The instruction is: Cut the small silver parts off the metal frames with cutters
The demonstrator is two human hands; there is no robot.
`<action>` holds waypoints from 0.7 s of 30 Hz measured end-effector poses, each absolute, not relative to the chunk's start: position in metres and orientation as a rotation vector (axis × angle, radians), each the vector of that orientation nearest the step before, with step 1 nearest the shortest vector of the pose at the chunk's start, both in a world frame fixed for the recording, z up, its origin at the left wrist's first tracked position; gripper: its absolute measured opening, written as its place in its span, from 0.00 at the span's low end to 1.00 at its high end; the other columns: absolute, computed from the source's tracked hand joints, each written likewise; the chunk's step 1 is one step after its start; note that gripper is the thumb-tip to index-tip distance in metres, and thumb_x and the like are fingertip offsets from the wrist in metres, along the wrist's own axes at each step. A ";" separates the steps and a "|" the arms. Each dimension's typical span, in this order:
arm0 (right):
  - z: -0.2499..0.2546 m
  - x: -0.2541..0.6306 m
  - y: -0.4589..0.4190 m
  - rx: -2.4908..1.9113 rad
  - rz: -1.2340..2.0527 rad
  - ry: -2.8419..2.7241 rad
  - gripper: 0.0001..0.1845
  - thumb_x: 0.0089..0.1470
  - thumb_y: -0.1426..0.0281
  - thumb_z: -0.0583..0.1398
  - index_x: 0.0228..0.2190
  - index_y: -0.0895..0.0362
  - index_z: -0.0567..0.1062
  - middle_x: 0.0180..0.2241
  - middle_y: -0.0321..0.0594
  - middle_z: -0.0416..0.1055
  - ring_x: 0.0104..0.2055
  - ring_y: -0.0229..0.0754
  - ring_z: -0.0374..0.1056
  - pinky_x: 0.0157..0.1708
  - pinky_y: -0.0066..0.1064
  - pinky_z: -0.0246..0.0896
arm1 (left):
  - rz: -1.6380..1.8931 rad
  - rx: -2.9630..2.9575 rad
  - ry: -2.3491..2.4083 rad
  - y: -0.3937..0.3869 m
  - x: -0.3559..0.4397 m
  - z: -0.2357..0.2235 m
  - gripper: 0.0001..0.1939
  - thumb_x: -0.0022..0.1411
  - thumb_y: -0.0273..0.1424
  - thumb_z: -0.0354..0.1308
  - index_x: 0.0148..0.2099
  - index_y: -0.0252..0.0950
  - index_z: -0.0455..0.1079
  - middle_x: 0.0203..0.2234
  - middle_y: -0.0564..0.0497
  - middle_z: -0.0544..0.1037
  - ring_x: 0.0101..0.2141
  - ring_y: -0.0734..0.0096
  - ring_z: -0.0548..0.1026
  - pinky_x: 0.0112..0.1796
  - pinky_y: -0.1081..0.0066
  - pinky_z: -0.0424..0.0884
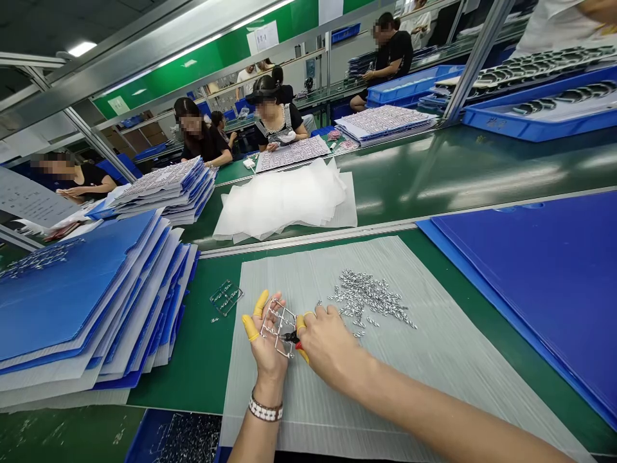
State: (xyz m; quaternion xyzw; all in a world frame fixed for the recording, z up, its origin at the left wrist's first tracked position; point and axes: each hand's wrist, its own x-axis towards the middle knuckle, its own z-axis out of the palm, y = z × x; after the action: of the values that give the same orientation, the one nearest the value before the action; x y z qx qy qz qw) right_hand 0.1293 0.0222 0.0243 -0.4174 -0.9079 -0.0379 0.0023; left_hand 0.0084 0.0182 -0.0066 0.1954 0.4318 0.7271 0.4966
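Shiny silver lattice frame (pixel 278 333): tilted over left hand (pixel 268 350), held by half-curled fingers | right hand (pixel 332 341): closed around red-and-black cutters (pixel 290 337), tips at the frame | beyond: small twisted silver pieces (pixel 369 296) heaped on translucent white sheet (pixel 274 273)

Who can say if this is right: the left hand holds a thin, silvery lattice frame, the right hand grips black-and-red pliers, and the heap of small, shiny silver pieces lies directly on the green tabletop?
The surface is wrong: in the head view, the heap lies on a whitish, rectangular sheet. The left hand does hold the frame and the right hand the pliers.
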 end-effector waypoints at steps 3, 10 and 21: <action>0.031 0.129 0.021 -1.301 -0.103 -2.856 0.06 0.50 0.69 0.59 0.30 0.60 0.73 0.27 0.46 0.68 0.32 0.48 0.64 0.31 0.38 0.51 | 1.760 0.464 1.045 0.018 0.007 -0.006 0.33 0.57 0.56 0.43 0.50 0.37 0.69 0.46 0.40 0.74 0.45 0.58 0.72 0.46 0.62 0.64; 0.043 0.135 0.025 -1.276 -0.099 -2.864 0.06 0.51 0.69 0.58 0.29 0.60 0.73 0.28 0.45 0.69 0.32 0.49 0.65 0.30 0.38 0.52 | 1.771 0.464 1.006 0.018 0.007 0.001 0.33 0.57 0.56 0.43 0.51 0.37 0.69 0.46 0.40 0.74 0.44 0.58 0.72 0.45 0.62 0.65; 0.047 0.146 0.043 -1.421 -0.075 -2.768 0.11 0.55 0.65 0.57 0.33 0.61 0.74 0.30 0.47 0.70 0.34 0.50 0.65 0.32 0.39 0.51 | 1.762 0.480 0.995 0.016 0.014 0.007 0.33 0.59 0.55 0.40 0.50 0.36 0.70 0.45 0.40 0.76 0.43 0.60 0.73 0.48 0.62 0.63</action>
State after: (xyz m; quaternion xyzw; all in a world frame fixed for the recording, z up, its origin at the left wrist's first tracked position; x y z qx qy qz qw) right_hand 0.1455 0.0430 0.0469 -0.4565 -0.8892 -0.0241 0.0147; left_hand 0.0140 0.0160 0.0074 0.1991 0.4127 0.7306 0.5062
